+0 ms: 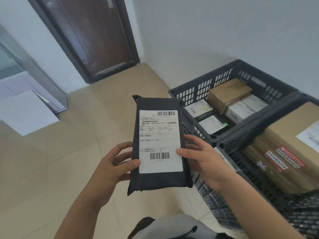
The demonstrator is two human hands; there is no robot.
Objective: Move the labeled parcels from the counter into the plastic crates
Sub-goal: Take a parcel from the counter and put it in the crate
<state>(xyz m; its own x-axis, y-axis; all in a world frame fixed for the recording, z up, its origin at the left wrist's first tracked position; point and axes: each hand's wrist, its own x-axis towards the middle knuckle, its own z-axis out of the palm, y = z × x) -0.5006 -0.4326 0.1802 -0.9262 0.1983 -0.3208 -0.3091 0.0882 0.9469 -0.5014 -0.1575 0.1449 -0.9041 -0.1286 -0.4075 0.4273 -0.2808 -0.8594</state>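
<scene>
A flat black parcel (159, 178) with a white shipping label facing me is held up over the tiled floor. My left hand (112, 167) grips its lower left edge, thumb on the label's corner. My right hand (202, 157) grips its right edge, thumb on the label. To the right stand two dark plastic crates. The far crate (195, 91) holds several labeled boxes and flat parcels. The near crate (241, 147) holds a large brown carton (284, 152) with a white label and red stickers.
A dark wooden door (89, 31) is at the back left. White boards (25, 111) lean against a glass partition on the left. A white wall runs behind the crates. Beige floor tiles (51, 161) lie below my hands.
</scene>
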